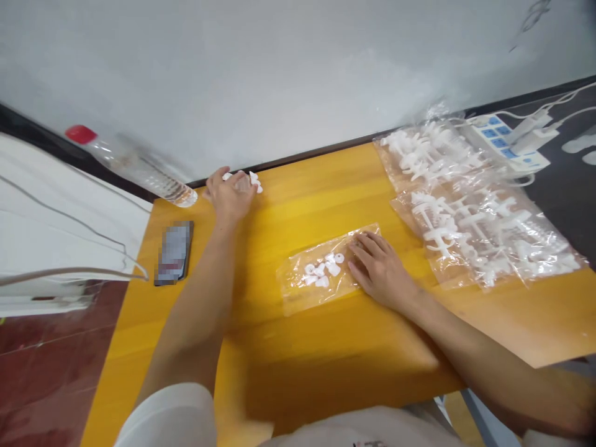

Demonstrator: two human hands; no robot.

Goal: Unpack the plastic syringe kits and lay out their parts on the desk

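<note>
My left hand (230, 197) reaches to the table's back edge by the wall, its fingers curled around small white plastic pieces (254, 180). Some of these pieces stick out past the fingers, and the hand hides the others. Nearer to me lies a flat clear plastic bag (293, 301) with several small white pieces (321, 272) in it, some of them round. My right hand (382, 272) rests at the bag's right end, fingers bent over the edge and gripping the film there.
A clear bottle with a red cap (139, 167) and a phone (174, 253) are on the left. Bags of white plastic parts (433, 152) (493, 230) cover the table's right side. Behind them is a power strip (507, 143) with plugged-in cables. The wall (298, 74) borders the yellow table (279, 366).
</note>
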